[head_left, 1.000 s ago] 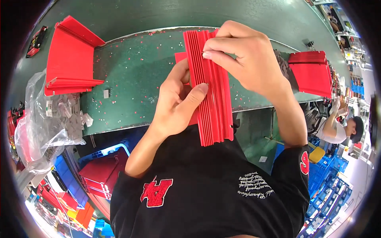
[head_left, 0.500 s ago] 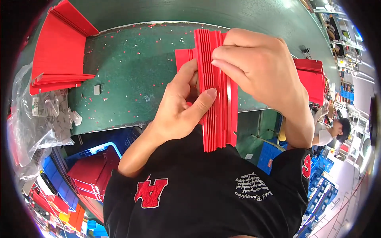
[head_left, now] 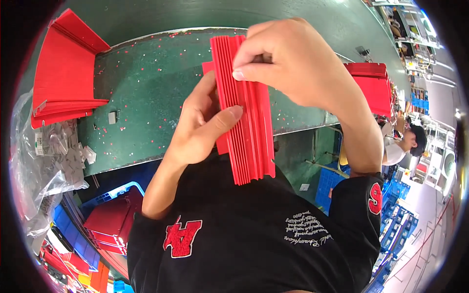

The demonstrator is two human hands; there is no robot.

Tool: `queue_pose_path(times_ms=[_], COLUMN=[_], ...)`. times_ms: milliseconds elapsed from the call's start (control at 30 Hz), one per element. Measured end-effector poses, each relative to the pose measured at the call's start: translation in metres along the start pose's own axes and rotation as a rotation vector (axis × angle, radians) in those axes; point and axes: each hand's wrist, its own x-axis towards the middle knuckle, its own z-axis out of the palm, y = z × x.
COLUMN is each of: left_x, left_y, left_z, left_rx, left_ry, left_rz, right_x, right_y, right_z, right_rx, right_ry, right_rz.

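A long red ribbed profile (head_left: pixel 254 132) is held up in front of my chest, tilted, its ridges running lengthwise. My left hand (head_left: pixel 198 128) grips its left side, the thumb across the ridges and the fingers behind. Over its upper part my right hand (head_left: pixel 288 61) is closed in a pinch, thumb tip and forefinger together at the ridged face. Whatever those fingertips hold, if anything, is hidden. Behind the profile, part of another flat red piece (head_left: pixel 208 67) shows at its left edge.
The green worktop (head_left: pixel 146 97) is dotted with small red and white bits. Stacked red panels (head_left: pixel 63 73) stand at far left, near a small grey block (head_left: pixel 113 117) and clear plastic bags (head_left: pixel 29 171). More red panels (head_left: pixel 372 93) lie at right. A person (head_left: pixel 408 141) is beyond.
The red profile and both hands have shifted left in view. My right hand has moved slightly up, its pinch still at the ridges. My left thumb keeps its hold.
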Motion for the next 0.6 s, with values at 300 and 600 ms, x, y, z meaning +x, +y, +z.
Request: queue_pose_path(times_ms=[300, 600], left_x=[-0.005, -0.004], left_y=[-0.005, -0.009], left_z=[-0.014, -0.021], left_rx=[-0.161, -0.175], left_ry=[0.194, 0.222], left_rz=[0.01, 0.025], right_x=[-0.063, -0.081], right_y=[0.001, -0.019], right_z=[0.033, 0.063], right_rx=[0.55, 0.499], right_ry=[0.621, 0.583], right_rz=[0.359, 0.188])
